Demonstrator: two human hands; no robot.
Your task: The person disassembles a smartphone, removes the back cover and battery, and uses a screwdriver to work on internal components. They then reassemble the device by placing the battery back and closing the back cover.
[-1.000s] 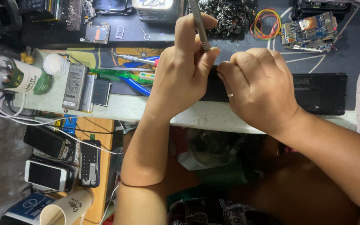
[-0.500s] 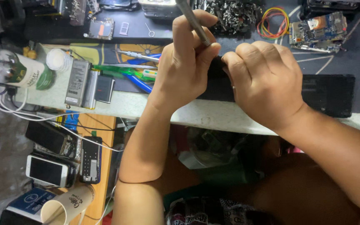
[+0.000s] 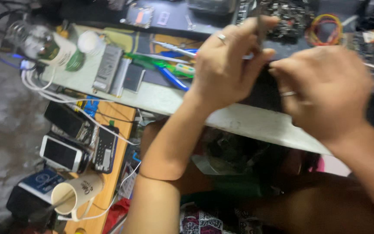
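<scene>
Both hands have shifted right: left hand [image 3: 228,69] fingers still clamp the tool [image 3: 261,28], right hand [image 3: 325,89] fingers grip the black device [image 3: 262,89].

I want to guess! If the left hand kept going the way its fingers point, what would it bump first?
Probably the right hand. The left hand holds a thin grey tool, and its fingertips point at the right hand's fingertips, almost touching over the black device. Blur hides the gap.

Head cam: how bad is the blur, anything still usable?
Head view: motion blur smears the right hand worst; the left hand and the thin tool in its grip are soft; the white phone and paper cup lower left stay recognisable; no strong glare.
</scene>
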